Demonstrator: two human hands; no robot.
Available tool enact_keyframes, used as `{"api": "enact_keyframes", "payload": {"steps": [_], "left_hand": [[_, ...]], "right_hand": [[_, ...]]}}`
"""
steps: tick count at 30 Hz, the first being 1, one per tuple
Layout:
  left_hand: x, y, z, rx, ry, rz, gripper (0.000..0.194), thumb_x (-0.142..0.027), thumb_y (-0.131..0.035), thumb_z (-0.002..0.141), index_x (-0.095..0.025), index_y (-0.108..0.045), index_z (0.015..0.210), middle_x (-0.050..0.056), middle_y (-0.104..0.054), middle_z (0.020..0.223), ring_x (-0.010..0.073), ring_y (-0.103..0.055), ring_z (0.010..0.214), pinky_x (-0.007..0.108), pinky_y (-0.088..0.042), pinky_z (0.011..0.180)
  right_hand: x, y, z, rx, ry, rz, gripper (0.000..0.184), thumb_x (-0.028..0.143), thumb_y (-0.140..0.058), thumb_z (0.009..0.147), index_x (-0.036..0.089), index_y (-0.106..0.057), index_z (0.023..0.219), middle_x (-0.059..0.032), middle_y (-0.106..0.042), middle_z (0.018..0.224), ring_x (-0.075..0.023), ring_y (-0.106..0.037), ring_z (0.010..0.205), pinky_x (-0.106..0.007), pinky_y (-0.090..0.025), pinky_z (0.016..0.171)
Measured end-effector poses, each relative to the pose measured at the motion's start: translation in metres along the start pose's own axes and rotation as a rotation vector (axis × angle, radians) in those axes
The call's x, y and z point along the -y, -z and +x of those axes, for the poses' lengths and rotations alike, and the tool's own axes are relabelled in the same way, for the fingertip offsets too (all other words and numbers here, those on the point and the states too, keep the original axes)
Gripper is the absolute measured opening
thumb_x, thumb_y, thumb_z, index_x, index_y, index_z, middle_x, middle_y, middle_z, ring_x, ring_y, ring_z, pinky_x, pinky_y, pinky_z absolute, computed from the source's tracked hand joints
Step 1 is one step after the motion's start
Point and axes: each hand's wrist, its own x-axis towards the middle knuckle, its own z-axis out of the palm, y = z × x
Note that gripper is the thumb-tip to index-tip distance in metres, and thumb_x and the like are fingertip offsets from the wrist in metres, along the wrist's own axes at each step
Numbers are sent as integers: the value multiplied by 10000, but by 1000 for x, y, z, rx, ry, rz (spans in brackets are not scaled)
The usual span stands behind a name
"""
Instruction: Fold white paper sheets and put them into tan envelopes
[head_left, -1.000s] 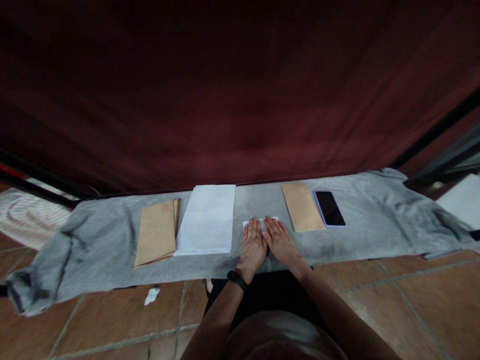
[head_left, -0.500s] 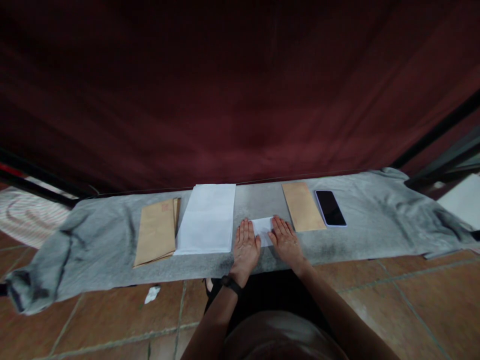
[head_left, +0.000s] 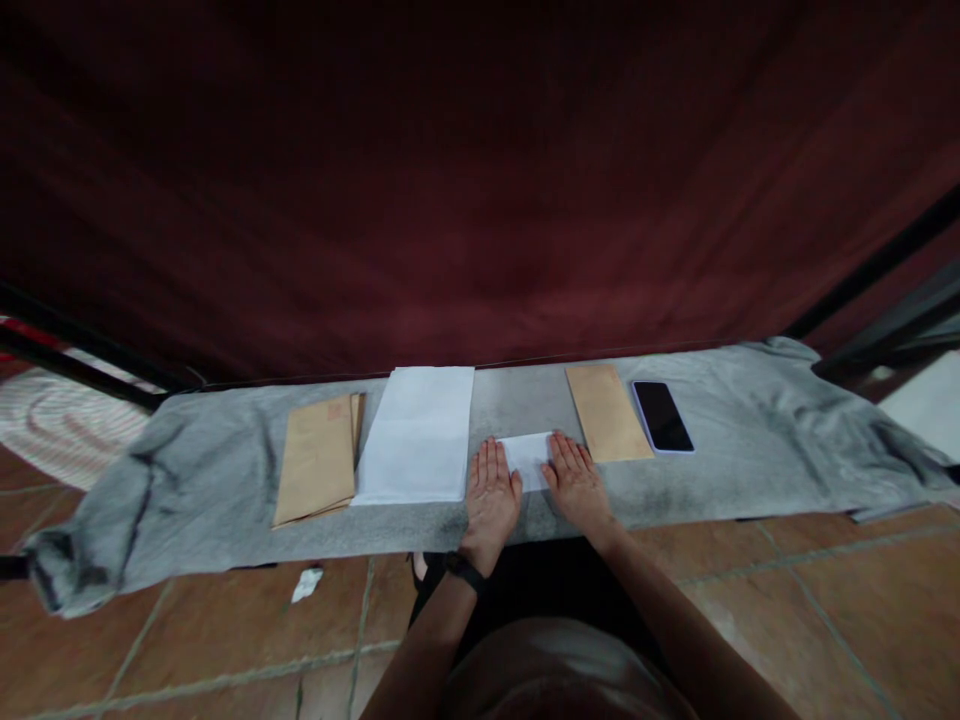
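We've fingers [head_left: 491, 462] flat, unclamped, on the slip [head_left: 528, 460] near the counter's [head_left: 517, 400] front edge: likely light, easily creased, best pinched by corners.

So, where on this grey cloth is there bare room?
The grey cloth is bare right of the lilac-edged black phone and left of stacked brown envelopes. It's crowded where left hand and right hand touch small white paper, between the white paper stack and single brown envelope.

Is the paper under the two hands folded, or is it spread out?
Probably folded: the paper under the left hand and right hand looks far smaller than the white sheets; its creases cannot be seen.
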Motion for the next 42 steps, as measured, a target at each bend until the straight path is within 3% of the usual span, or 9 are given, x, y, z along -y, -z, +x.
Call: {"api": "enact_keyframes", "payload": {"steps": [9,17,23,27,42], "left_hand": [[-18,10,-20,87,-272,-89,570,-368,-382,1025,-101,-329,1526,132,-362,1593,241,-252,1507,467,-290,1225],[-17,9,-22,109,-297,-58,622,-413,-414,1013,-106,-293,1539,145,-324,1609,245,-219,1517,484,-272,1230],[-18,8,-23,126,-286,-53,627,-288,-425,976,-57,-270,1538,171,-314,1607,244,-207,1519,476,-273,1231],[-18,7,-22,126,-291,-63,617,-227,-403,960,-69,-269,1542,156,-315,1610,232,-200,1521,469,-270,1232],[-10,16,-27,117,-279,-55,653,-439,-408,1012,-95,-262,1547,166,-337,1599,252,-235,1511,476,-277,1226]], "right_hand": [[-1,0,-1,14,12,9,562,388,-363,1045,82,-376,1517,-177,-494,1499,-278,-429,1410,-459,-330,1153],[-1,4,0,12,-1,50,559,363,-349,1044,93,-352,1534,-174,-471,1516,-279,-404,1430,-487,-333,1158],[13,14,-6,128,140,121,529,350,-292,1056,115,-387,1520,-129,-437,1550,-229,-359,1461,-445,-291,1199],[18,19,-13,175,152,114,536,371,-279,1064,105,-392,1516,-128,-447,1542,-221,-370,1455,-440,-278,1207],[2,22,-26,104,120,57,600,370,-358,1047,138,-228,1585,-124,-424,1554,-239,-403,1436,-455,-279,1204]]}}
